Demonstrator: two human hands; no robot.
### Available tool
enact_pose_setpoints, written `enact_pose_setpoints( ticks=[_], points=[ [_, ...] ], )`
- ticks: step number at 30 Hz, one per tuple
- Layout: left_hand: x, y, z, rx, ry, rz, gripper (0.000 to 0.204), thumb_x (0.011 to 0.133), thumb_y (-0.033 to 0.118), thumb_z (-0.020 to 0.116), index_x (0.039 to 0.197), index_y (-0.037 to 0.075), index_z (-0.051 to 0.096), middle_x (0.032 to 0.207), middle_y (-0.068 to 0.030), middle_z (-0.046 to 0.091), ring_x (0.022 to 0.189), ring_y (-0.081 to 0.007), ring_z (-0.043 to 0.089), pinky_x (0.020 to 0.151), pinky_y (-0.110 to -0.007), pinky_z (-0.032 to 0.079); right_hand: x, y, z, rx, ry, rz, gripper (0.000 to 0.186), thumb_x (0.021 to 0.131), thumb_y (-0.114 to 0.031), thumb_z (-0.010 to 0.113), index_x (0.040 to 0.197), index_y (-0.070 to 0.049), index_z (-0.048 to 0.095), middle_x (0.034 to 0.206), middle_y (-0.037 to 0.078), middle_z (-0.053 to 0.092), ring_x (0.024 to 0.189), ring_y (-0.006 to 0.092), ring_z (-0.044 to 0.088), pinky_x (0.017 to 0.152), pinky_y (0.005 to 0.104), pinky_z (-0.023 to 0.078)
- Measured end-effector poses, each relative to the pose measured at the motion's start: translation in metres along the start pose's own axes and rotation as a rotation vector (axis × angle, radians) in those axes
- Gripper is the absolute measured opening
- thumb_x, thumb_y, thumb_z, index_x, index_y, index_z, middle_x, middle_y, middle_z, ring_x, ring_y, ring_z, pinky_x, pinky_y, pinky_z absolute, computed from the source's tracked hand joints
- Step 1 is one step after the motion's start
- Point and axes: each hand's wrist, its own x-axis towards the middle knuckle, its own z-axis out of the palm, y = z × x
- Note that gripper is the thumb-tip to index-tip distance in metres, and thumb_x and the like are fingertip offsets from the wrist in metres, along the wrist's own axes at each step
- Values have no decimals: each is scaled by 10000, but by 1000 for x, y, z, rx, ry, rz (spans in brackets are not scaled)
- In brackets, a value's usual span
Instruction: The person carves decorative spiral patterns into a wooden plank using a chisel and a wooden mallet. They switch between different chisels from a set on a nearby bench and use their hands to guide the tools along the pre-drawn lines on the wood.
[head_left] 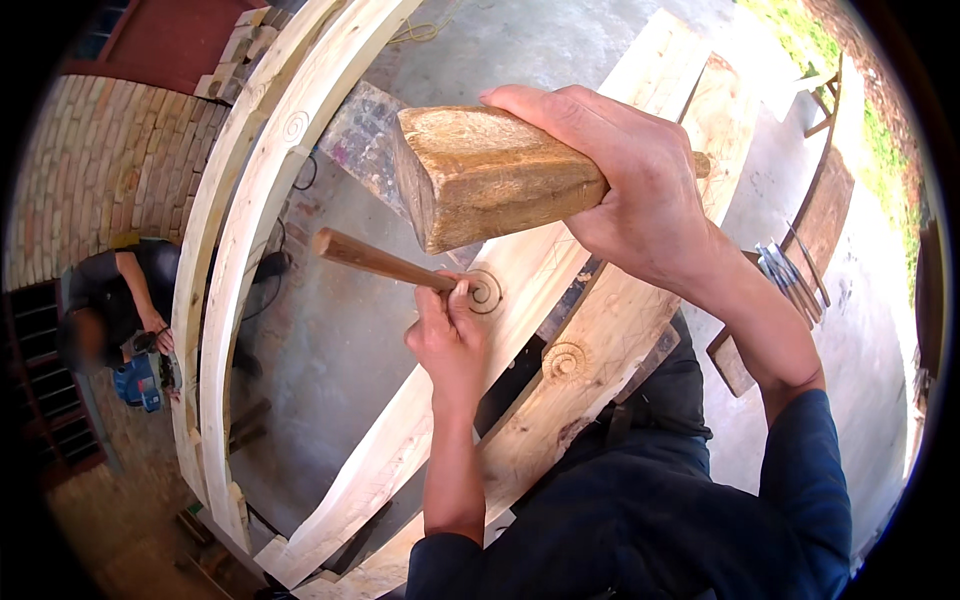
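Note:
My left hand [447,340] is closed round a carving chisel [370,260], its round wooden handle slanting up to the left. The blade is hidden by my fingers, close to a spiral [484,292] marked on a pale timber beam [400,430]. Above and to the right, my right hand [635,175] grips a wooden mallet [500,165]. The mallet's worn, blocky head is raised over the beam, apart from the chisel handle. Nearer me lies a second beam [610,310] with a carved spiral rosette [565,362].
Several chisels [790,280] lie on a wooden bench [825,205] at the right. Two long curved beams [262,190] stand at the left. Beyond them, a person [120,290] bends over a blue power tool [137,382] at the beam. A brick wall [110,165] is behind.

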Motion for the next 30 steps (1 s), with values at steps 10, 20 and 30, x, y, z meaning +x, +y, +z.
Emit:
enact_pose_setpoints(
  ticks=[10, 20, 30],
  points=[
    [6, -7, -8, -502, 12, -203, 86, 1145, 49, 562, 1219, 4, 554, 1043, -151, 778, 954, -171, 754, 896, -344, 650, -11, 10, -6, 39, 54, 95, 642, 813, 44, 855, 1423, -85, 700, 1263, 128, 799, 1138, 297, 793, 960, 356, 616],
    [12, 5, -12, -277, -120, -202, 65, 1125, 1, 564, 1171, -18, 607, 971, -83, 803, 898, -95, 715, 900, -296, 609, -13, 8, -6, 37, 18, 97, 644, 819, 41, 857, 1428, -97, 699, 1222, 129, 800, 1110, 288, 795, 947, 354, 618],
    [15, 7, -15, -115, -187, -113, 81, 1102, -21, 586, 1174, -3, 618, 943, -89, 808, 859, -124, 737, 837, -311, 608, -8, 6, -8, 21, 23, 63, 640, 826, 31, 861, 1432, -97, 699, 1234, 120, 799, 1126, 284, 791, 962, 352, 618]
  ],
)
